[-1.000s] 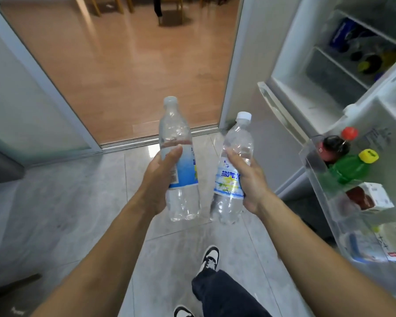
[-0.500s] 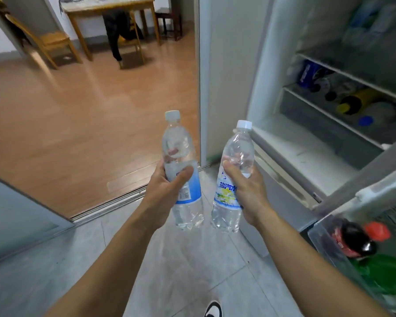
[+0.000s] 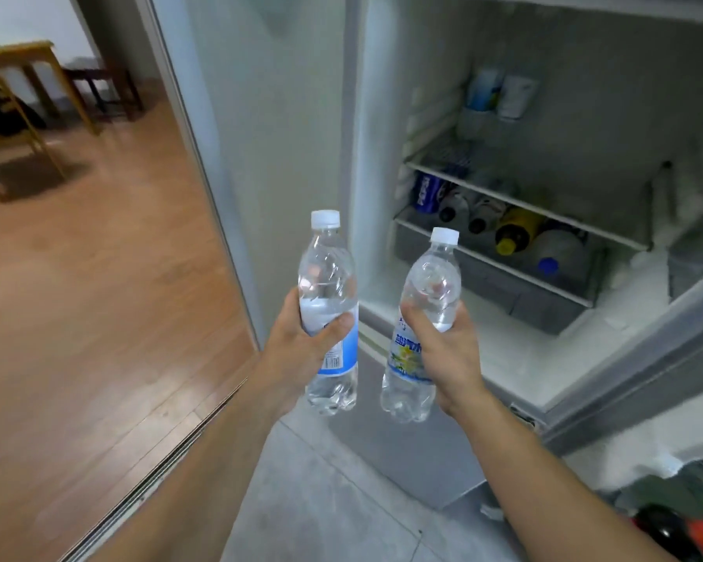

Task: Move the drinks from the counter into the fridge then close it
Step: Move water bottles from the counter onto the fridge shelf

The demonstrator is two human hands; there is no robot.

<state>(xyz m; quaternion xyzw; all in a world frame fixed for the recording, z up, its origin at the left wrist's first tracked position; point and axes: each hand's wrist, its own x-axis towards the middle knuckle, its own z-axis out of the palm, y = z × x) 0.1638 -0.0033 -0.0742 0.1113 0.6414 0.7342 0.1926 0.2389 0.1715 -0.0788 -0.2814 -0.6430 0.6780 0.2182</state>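
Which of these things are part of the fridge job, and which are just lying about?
Part of the job:
left hand, gripping the left bottle
right hand, gripping the right bottle
open fridge

Just there:
drinks already on the shelf
wooden table
wood floor
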